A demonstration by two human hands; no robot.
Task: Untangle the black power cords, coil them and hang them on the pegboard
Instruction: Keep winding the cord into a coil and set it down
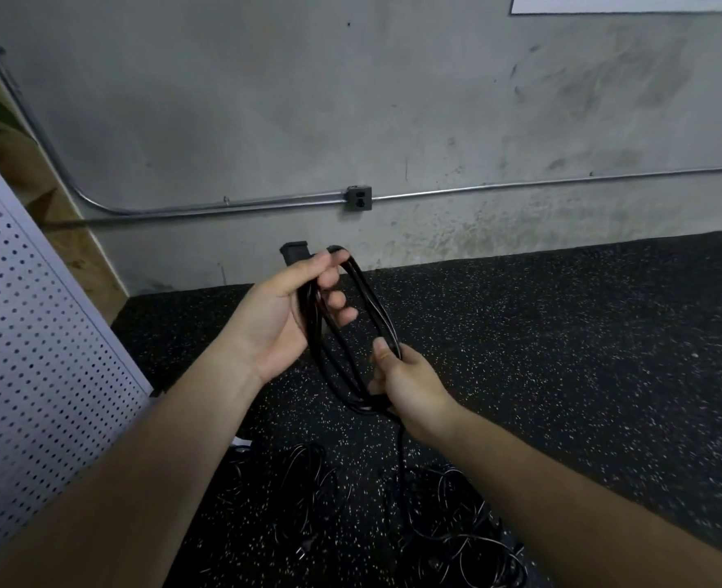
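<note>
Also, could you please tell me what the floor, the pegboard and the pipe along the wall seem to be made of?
Floor: probably rubber matting, matte black with pale speckles. Pegboard: white, smooth, with a regular grid of holes; painted metal or hardboard, I cannot tell which. Pipe: bare metal conduit, judging by its dull silver sheen and smooth bend.

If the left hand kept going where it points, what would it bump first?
Likely the concrete wall near the outlet box, though depth is unclear; the left hand holds the cord coil.
</note>
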